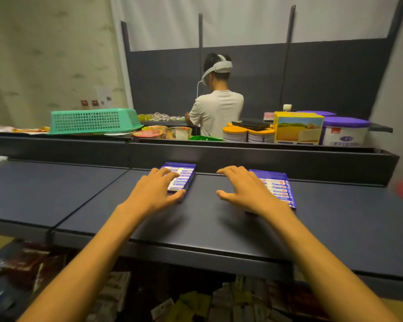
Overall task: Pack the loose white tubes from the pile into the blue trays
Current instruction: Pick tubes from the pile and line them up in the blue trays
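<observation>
while two hands (pixel 157 190) (pixel 244 190) hover, two trays (pixel 191 180) (pixel 269 174) sit.

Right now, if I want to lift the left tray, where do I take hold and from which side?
Grip the left tray by its long side walls, coming from above. It lies flat on the shelf, tubes filling it, so keep it level. The left hand already rests on it, thumb at the near corner.

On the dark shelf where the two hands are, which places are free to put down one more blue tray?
Free: the strip between the left tray and the right tray, the wide stretch of shelf left of the left hand, and the part right of the right tray. The right hand covers part of its tray. Crowded: the upper ledge with the green basket and cans.
</observation>
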Tool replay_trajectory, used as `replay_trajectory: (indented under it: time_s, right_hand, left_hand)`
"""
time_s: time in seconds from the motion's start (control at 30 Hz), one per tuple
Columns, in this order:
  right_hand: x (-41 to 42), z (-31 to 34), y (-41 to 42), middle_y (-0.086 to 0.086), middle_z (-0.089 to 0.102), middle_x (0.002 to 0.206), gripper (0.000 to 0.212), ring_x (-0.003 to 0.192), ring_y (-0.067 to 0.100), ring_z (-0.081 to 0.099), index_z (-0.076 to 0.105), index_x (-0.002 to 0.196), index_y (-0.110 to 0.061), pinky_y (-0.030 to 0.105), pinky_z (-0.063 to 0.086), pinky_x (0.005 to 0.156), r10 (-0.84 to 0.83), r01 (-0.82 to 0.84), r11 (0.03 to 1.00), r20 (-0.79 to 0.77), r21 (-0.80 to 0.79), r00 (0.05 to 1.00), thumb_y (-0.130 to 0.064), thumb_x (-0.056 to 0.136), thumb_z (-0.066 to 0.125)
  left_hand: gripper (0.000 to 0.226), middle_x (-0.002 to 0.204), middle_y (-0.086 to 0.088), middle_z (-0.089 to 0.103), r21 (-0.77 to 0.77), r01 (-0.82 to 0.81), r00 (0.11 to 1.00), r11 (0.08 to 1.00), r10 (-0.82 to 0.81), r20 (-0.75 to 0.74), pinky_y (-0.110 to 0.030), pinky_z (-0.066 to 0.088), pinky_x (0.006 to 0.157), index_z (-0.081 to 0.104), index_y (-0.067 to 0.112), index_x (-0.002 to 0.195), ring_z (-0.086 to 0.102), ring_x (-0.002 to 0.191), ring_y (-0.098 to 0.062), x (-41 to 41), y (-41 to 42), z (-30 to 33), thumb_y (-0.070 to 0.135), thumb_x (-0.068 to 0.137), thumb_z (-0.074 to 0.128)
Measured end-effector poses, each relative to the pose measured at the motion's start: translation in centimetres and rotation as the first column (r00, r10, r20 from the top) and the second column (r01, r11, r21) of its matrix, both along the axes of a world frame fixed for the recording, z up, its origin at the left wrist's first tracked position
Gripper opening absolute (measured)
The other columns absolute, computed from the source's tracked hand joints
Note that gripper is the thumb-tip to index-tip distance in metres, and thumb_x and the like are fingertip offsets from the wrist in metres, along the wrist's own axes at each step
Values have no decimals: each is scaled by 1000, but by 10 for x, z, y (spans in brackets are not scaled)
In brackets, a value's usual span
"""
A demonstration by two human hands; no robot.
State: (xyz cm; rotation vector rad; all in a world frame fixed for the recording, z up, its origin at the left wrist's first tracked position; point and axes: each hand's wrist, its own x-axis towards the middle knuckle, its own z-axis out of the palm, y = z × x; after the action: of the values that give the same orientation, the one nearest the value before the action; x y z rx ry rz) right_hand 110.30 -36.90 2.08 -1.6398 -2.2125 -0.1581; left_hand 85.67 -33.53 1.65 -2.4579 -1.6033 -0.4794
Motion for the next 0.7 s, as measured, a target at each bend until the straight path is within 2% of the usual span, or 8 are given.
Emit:
replay_trajectory:
  time_s: [0.2,0.37,0.7]
  right_hand:
    - [-114,-2,19,2,44,145,58,128,21,41,41,141,-21,35,34,101,105,-104,995,49,-9,993,-44,91,58]
    - [-253,-10,32,2,43,145,58,130,22,40,41,141,-22,37,35,103,232,-231,973,53,-18,971,-43,91,58]
    - [-501,-10,62,0,38,150,59,134,23,35,35,145,-23,40,32,106,357,-355,934,79,-48,931,-46,94,55]
  left_hand:
    - [59,142,2,44,26,-107,994,994,107,-14,-38,39,99,43,29,141,39,129,-20,-116,-14,-6,59,91,46]
    - [60,142,2,43,14,-215,976,977,215,-25,-41,39,100,40,27,142,38,130,-21,-254,-31,-8,60,92,44]
    - [61,142,2,43,-8,-380,925,925,380,-2,-42,39,101,39,28,143,39,129,-21,-496,-48,-10,60,91,45]
